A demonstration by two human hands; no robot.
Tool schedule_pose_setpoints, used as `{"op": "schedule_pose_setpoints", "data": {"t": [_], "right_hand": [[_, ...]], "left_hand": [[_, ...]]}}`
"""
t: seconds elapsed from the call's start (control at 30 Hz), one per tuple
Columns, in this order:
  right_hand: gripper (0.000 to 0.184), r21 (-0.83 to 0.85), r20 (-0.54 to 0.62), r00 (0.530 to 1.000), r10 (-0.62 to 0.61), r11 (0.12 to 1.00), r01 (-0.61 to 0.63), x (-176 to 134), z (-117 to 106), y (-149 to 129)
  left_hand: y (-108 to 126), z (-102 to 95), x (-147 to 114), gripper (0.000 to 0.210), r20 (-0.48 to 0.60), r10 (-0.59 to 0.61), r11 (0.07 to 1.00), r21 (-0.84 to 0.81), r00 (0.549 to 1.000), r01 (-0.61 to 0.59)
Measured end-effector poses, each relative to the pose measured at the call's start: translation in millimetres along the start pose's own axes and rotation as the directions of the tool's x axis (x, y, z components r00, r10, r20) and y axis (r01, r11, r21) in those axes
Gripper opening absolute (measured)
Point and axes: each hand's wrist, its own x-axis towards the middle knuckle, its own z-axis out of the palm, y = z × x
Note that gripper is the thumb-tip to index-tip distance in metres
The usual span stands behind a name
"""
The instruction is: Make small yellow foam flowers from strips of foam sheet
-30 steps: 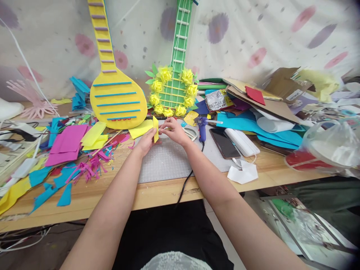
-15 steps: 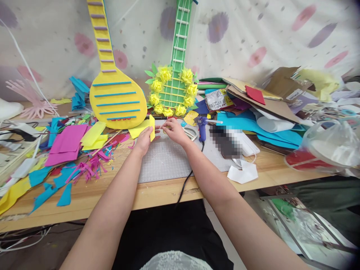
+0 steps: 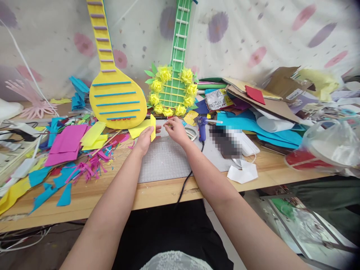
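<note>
My left hand point(image 3: 144, 140) is closed on a folded piece of yellow paper point(image 3: 153, 126), holding it upright over the grey cutting mat point(image 3: 164, 163). Its fingertips show past the paper's right side. Just to the right, my right hand point(image 3: 177, 132) has its fingers pinched together, apart from the paper. What they hold, if anything, is too small to make out. Beside that hand lie scissors point(image 3: 191, 133), partly hidden. Another yellow sheet point(image 3: 136, 130) lies behind my left wrist. A purple glue gun point(image 3: 201, 131) rests farther right.
A yellow paper lute point(image 3: 118, 99) and a green one point(image 3: 173, 92) with yellow flowers lean at the back. Coloured scraps point(image 3: 94, 165) cover the left side. Blue sheets point(image 3: 264, 129) and cardboard pile up at right, near a bagged red bucket point(image 3: 308, 159). The glue gun's cord point(image 3: 184, 185) crosses the mat.
My right hand has drawn slightly right and up, away from the left fingers, and the gap between the hands is wider. My left hand still holds the yellow paper, nearly unmoved.
</note>
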Motion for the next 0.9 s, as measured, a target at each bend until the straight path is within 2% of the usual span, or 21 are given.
{"op": "schedule_pose_setpoints", "data": {"t": [0.13, 0.33, 0.5, 0.7, 0.8, 0.9], "right_hand": [[0.016, -0.006, -0.003, 1.000, -0.008, 1.000, 0.008, 0, 0, -2], [0.026, 0.049, 0.015, 0.999, -0.051, 0.998, 0.050, 2, 1, 3], [0.026, 0.060, 0.066, 0.995, -0.070, 0.996, 0.066, 3, -3, 5], [0.027, 0.019, 0.074, 0.994, -0.085, 0.996, 0.084, 2, -3, 7], [0.027, -0.009, 0.074, 0.995, -0.068, 0.998, 0.069, 2, -2, 10], [0.026, 0.057, 0.103, 0.994, -0.044, 0.998, 0.039, 3, -5, 13]], "left_hand": [[-3, 1.0, 1, 0.035, 0.013, 0.008, 1.000, 0.005, 1.000, -0.008], [-1, 1.5, 0, 0.030, -0.043, 0.026, 0.999, -0.027, 0.999, -0.028], [4, -0.5, -1, 0.023, -0.043, 0.005, 0.994, -0.107, 0.999, -0.009], [6, 0.1, -1, 0.020, -0.037, 0.009, 0.981, -0.191, 0.999, -0.016], [6, 0.7, -1, 0.020, -0.004, 0.017, 0.983, -0.181, 1.000, -0.017], [6, -1.1, -1, 0.021, -0.009, 0.021, 0.990, -0.140, 1.000, -0.022]]}}
